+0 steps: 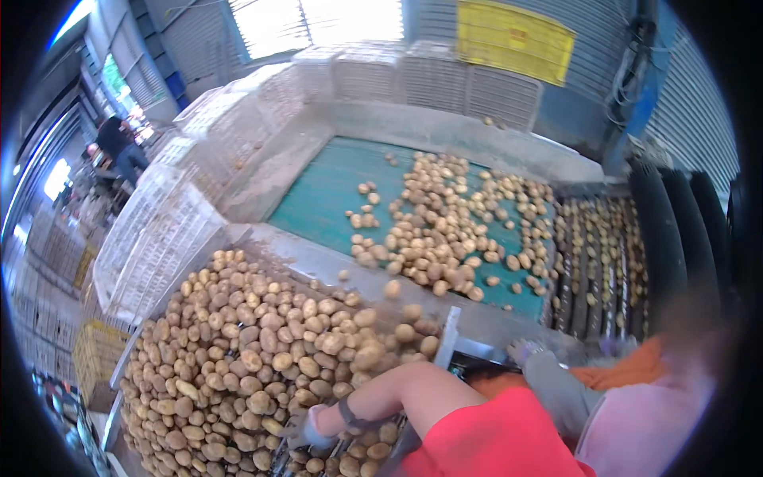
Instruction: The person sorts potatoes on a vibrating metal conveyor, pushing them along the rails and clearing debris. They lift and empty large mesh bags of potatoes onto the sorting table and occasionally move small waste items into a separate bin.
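Observation:
My right arm in a red sleeve, with a dark wristband, reaches in from the lower edge. My right hand [307, 429], in a greyish glove, is low among the potatoes [250, 359] heaped in front. Its fingers point down and look apart, blurred, beside an elongated potato; nothing is plainly held. Metal bars [280, 459] show between the potatoes under the hand. My left hand is not in view. Several potatoes blur near the heap's right side, by the grey ledge [306, 258]. Beyond it, more potatoes [445, 226] lie on a green belt [318, 187].
At right, a co-worker in pink [648, 425] has a gloved hand [528, 351] at the ledge. Potatoes sit on rollers [592, 262] beside dark upright cylinders [664, 222]. White crates [163, 238] line the left and back; a yellow crate [517, 38] hangs behind. Another person [119, 147] is far left.

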The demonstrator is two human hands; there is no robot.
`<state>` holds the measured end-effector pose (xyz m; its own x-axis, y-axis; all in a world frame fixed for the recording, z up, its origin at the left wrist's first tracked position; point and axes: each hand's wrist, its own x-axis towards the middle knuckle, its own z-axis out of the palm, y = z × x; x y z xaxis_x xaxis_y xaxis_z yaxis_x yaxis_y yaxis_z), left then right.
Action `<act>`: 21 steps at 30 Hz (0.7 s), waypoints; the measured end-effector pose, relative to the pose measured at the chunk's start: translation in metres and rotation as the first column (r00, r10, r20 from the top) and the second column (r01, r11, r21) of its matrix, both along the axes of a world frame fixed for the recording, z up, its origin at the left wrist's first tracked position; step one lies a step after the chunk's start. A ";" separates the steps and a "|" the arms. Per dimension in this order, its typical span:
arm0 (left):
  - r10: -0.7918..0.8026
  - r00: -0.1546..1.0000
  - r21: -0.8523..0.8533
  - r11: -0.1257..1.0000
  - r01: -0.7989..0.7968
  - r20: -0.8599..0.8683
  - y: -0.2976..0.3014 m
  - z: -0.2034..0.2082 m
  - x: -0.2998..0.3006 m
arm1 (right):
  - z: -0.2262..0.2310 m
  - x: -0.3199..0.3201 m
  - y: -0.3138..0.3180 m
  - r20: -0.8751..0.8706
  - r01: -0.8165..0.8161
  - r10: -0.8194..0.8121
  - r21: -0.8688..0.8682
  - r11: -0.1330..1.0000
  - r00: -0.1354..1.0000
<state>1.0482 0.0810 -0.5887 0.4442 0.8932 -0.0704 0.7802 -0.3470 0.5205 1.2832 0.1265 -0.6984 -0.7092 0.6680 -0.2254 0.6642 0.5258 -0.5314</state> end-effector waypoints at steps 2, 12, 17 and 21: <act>0.075 0.995 0.077 0.995 -0.070 -0.069 -0.016 -0.006 -0.005 | -0.032 0.020 -0.001 -0.005 -0.002 0.003 0.237 0.971 1.000; 0.334 0.912 0.220 0.933 -0.284 -0.237 -0.078 -0.014 -0.013 | -0.042 0.131 0.020 0.022 0.444 -0.496 0.414 0.795 0.868; 0.424 0.883 0.235 0.896 -0.377 -0.200 -0.097 -0.023 -0.023 | -0.078 0.181 0.049 -0.105 0.599 -0.655 0.533 0.598 0.748; 0.485 0.868 0.428 0.810 -0.400 -0.107 -0.105 -0.032 -0.028 | -0.091 0.231 0.077 0.089 0.565 -0.798 0.661 0.495 0.596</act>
<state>1.0204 -0.0236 -0.6209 0.0071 0.9623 0.2718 0.9692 -0.0736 0.2351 1.5147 0.2034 -0.7893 0.0835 0.9741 0.2103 0.9961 -0.0876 0.0103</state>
